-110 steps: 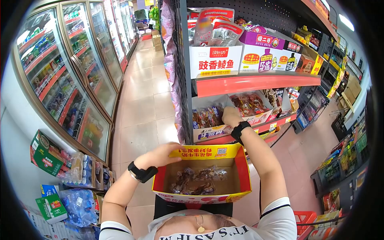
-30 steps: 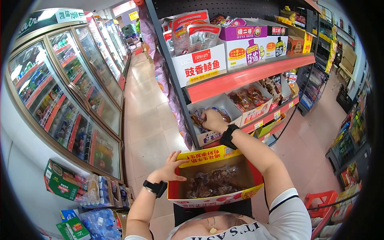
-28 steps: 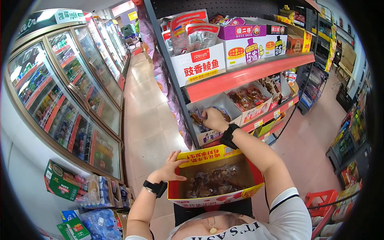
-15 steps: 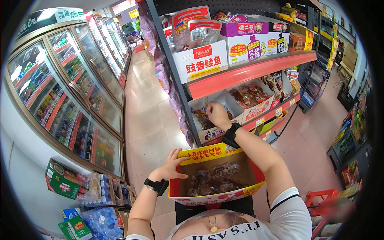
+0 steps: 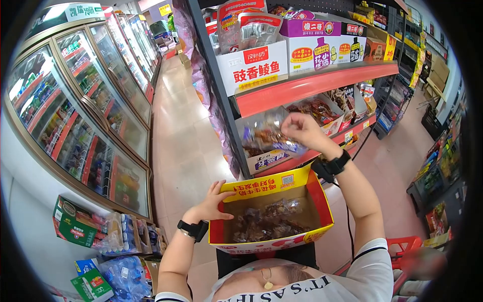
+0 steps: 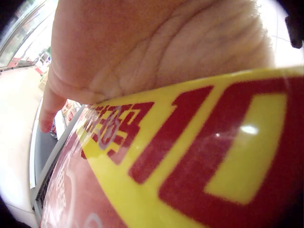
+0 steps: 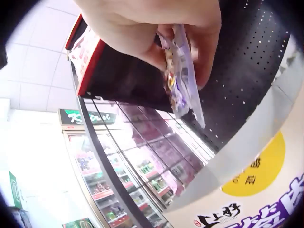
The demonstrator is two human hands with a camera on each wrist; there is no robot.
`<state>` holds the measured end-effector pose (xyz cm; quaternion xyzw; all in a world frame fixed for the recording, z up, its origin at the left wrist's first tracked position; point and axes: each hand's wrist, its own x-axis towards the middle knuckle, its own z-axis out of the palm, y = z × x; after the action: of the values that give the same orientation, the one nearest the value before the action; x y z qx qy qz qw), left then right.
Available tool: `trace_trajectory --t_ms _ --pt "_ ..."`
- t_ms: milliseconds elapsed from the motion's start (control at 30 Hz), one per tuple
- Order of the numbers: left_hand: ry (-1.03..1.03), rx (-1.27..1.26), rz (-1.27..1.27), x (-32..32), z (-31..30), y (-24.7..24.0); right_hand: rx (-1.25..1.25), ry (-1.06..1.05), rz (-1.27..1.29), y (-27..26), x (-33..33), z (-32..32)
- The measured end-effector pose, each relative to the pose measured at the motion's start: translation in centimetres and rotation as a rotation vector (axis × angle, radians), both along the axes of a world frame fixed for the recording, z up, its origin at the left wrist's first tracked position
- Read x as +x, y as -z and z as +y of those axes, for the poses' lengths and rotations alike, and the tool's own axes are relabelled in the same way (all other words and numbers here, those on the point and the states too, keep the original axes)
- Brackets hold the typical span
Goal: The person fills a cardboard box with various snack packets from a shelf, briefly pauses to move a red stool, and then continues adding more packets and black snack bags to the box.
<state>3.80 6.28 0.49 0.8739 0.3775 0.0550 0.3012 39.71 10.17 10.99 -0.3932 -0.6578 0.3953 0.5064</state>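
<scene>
My right hand (image 5: 308, 133) pinches a clear snack packet (image 5: 269, 137) with brown contents and purple-blue print. In the head view the packet hangs over the white display box (image 5: 271, 160) on the lower shelf, overlapping it. The right wrist view shows the packet (image 7: 183, 78) edge-on between thumb and fingers. My left hand (image 5: 207, 207) grips the back left corner of an open red and yellow cardboard box (image 5: 316, 204), thumb inside the rim. Several similar brown packets (image 5: 274, 219) lie in this box. In the left wrist view the palm (image 6: 156, 47) rests along the box's yellow edge.
A red-edged shelf (image 5: 322, 90) overhangs the display box, with a white carton (image 5: 259, 70) of pouches and a purple carton (image 5: 314, 48) on it. Glass-door fridges (image 5: 75, 110) line the left. Water bottles (image 5: 126, 279) stand low left, a red basket (image 5: 405, 246) low right.
My right hand has risen out of the white display box with a packet and moved right. My left hand stays at the cardboard box's corner. More packets lie in the cardboard box than 3.7 seconds ago.
</scene>
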Motion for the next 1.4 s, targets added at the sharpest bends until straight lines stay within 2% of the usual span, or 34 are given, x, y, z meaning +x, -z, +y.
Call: trace_trajectory --t_ms 33,67,133,167,200,267,300,367,467,533,600,667,733,767,833,867,933,967,1033,1067,1133,1200,1267,1300,1400 --pt "0.000 -0.003 -0.003 0.0 0.0 -0.1 -0.060 -0.089 -0.109 0.0 0.5 -0.7" --pt "-0.003 -0.007 -0.003 0.1 0.0 -0.1 -0.062 -0.089 -0.112 0.1 0.8 -1.3" --pt "-0.004 -0.012 -0.003 0.1 0.0 -0.1 -0.136 -0.256 -0.304 0.3 1.2 -2.4" --pt "-0.002 -0.003 0.004 0.0 0.1 0.0 -0.149 -0.264 -0.469 0.7 1.4 -2.5" --pt "-0.001 0.005 0.012 0.0 0.1 0.0 -0.150 -0.263 -0.469 0.9 1.2 -2.8" --pt "0.001 0.012 0.018 0.1 0.0 0.0 -0.166 -0.434 -0.551 1.4 0.3 -3.5" --pt "0.002 0.019 0.024 0.1 0.0 0.0 -0.166 -0.434 -0.550 1.9 -0.3 -3.7" --pt "0.003 0.016 0.026 0.2 0.0 -0.3 -0.119 -0.606 -0.642 3.3 -1.5 -3.8" --pt "0.003 0.014 0.026 0.2 -0.1 -0.5 -0.052 -0.636 -0.607 3.4 -3.1 -5.0" --pt "0.002 0.012 0.027 0.1 -0.1 -0.5 0.021 -0.591 -0.653 2.0 -3.7 -4.9" --pt "0.010 0.011 0.023 0.1 0.0 -0.4 -0.125 -0.418 -0.698 0.6 -3.7 -4.2" --pt "0.007 0.009 0.028 0.2 0.0 -0.4 -0.029 -0.338 -0.611 2.4 -3.0 -2.0" --pt "0.001 0.008 0.030 0.2 -0.1 -0.4 0.080 -0.111 -0.344 3.1 -2.3 0.4" --pt "0.005 0.008 0.023 0.2 -0.1 -0.4 0.081 -0.109 -0.344 3.3 -2.1 1.4" --pt "0.010 0.012 0.020 0.2 -0.1 -0.5 0.069 0.156 -0.399 3.4 -1.8 3.3" --pt "0.011 0.023 0.027 0.3 -0.1 -0.6 0.073 0.158 -0.395 3.4 -1.7 4.0" --pt "0.013 0.039 0.040 0.3 -0.2 -0.7 -0.119 0.229 -0.649 3.5 -2.0 5.1" --pt "0.019 0.042 0.044 0.3 -0.2 -0.8 -0.114 0.232 -0.642 3.9 -2.5 5.7" --pt "0.027 0.050 0.054 0.3 -0.3 -1.1 -0.139 0.195 -0.931 4.2 -3.8 6.3" --pt "0.027 0.041 0.038 0.3 -0.4 -1.1 -0.136 0.198 -0.925 4.4 -4.4 6.5" --pt "0.027 0.035 0.026 0.2 -0.6 -1.2 -0.318 0.226 -1.058 3.7 -5.8 6.2" --pt "0.035 0.042 0.009 0.0 -0.9 -1.2 -0.314 0.165 -1.073 3.7 -6.6 6.6" --pt "0.035 0.050 0.007 0.0 -1.1 -1.2 -0.339 0.261 -1.136 3.9 -8.1 6.8" --pt "0.035 0.058 -0.001 0.0 -1.2 -1.2 -0.384 0.231 -1.160 4.0 -8.4 6.9" --pt "0.031 0.051 -0.005 -0.1 -1.1 -1.0 -0.278 0.257 -1.285 7.7 -9.7 9.2"
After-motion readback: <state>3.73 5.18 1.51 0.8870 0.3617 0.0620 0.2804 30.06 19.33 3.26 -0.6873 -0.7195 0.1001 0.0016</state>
